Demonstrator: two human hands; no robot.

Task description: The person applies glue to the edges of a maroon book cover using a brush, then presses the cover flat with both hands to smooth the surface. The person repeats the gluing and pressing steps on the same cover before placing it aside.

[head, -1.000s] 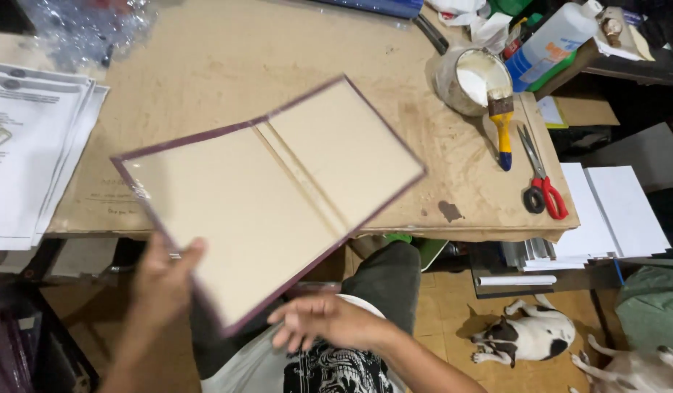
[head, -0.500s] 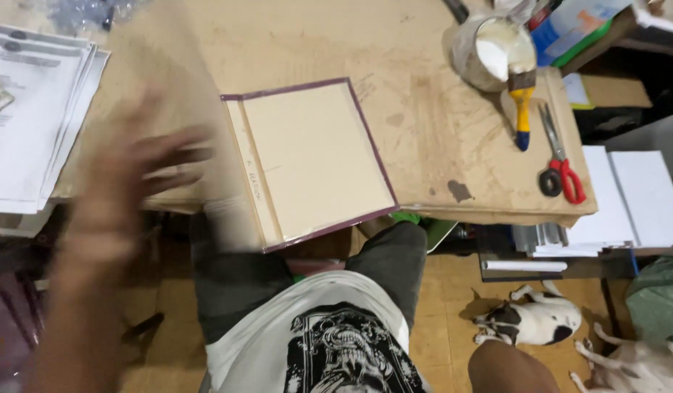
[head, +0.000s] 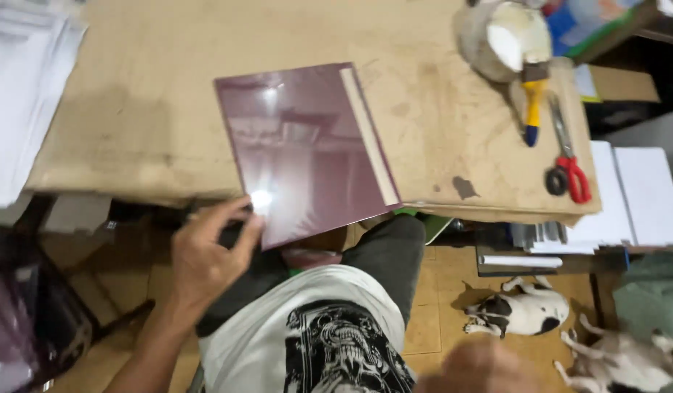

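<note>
One cover, two dogs

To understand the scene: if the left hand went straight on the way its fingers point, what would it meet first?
The left hand points up-right; its fingers already reach the near corner of the glossy maroon folded cover, so that comes first.

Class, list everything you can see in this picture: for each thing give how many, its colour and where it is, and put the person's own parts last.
Glossy maroon hardcover folder: one, maroon with a cream edge, closed on the table, overhanging the near edge.
Brown wooden table: one, brown, centre.
White paper stack: one, white, table's left end.
Pale glue pot: one, whitish, top right.
Yellow-handled brush: one, yellow and blue, below the pot.
Red-handled scissors: one, right of the brush.
White sheets: a pile, right of the table.
Spotted dogs: two, white and dark, on the floor, lower right.
Left hand: touching the folder's near corner.
Right hand: blurred, bottom edge, holding nothing visible.
</note>
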